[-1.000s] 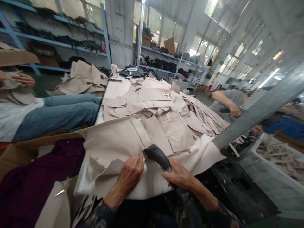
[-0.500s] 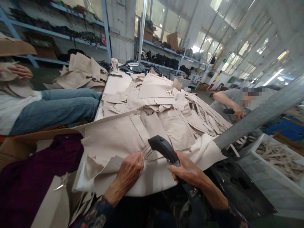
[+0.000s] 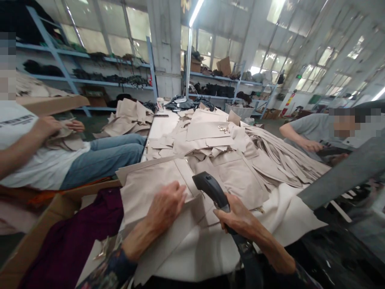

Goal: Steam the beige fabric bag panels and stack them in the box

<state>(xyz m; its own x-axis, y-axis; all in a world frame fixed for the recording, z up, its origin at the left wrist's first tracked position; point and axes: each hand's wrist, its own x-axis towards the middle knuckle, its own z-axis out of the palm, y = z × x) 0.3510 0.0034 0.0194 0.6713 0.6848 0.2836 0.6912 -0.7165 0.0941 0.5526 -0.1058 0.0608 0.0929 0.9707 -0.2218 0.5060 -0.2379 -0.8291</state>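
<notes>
My right hand (image 3: 236,214) is wrapped round a black curved hand-held tool (image 3: 212,188); its exact kind is unclear. The tool's blunt head points up and left, over beige leather-like bag pieces. Smeared by motion, my left hand (image 3: 165,206) is over a beige bag panel (image 3: 147,182) with a stitched strip along its right part. Its fingers look bent, but whether they grip the panel does not show. Below that hand, a loose beige flap (image 3: 177,237) hangs toward the table's front edge. A second beige bag piece (image 3: 237,176) lies just beyond the tool.
Beige pieces with a metal clasp (image 3: 222,129) are heaped on the white table (image 3: 162,126). Long beige strips (image 3: 279,148) lie to the right, near a slanted grey post (image 3: 345,168). A carton holds purple cloth (image 3: 81,237) at left. Co-workers sit on both sides.
My view has tilted up. My left hand has left the threads at the panel's lower edge and is over the panel, blurred. The black tool stays in my right hand.
</notes>
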